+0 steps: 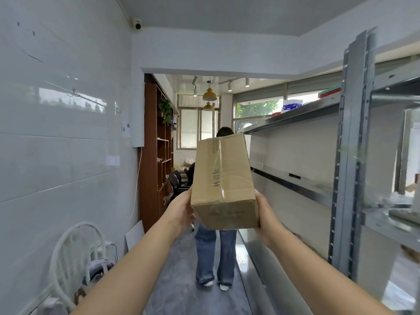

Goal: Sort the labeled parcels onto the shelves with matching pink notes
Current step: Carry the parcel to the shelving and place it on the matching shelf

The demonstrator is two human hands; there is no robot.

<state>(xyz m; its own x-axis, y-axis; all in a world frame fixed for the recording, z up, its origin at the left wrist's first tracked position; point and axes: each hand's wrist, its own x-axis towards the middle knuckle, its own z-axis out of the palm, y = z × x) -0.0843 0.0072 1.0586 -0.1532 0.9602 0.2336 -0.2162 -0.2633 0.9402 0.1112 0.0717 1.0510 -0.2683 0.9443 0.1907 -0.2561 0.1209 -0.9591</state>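
Observation:
A long brown cardboard parcel (223, 178), taped along its top and marked with handwritten characters, is held up in front of me at chest height. My left hand (181, 209) grips its near left corner and my right hand (266, 212) grips its near right corner. Grey metal shelves (295, 178) run along the right side of the aisle, just right of the parcel. No pink note is legible from here.
A person in blue jeans (214, 253) stands in the narrow aisle right behind the parcel, facing away. White tiled wall and a white chair (75, 253) are on the left. A brown wooden bookcase (156, 155) stands further ahead on the left.

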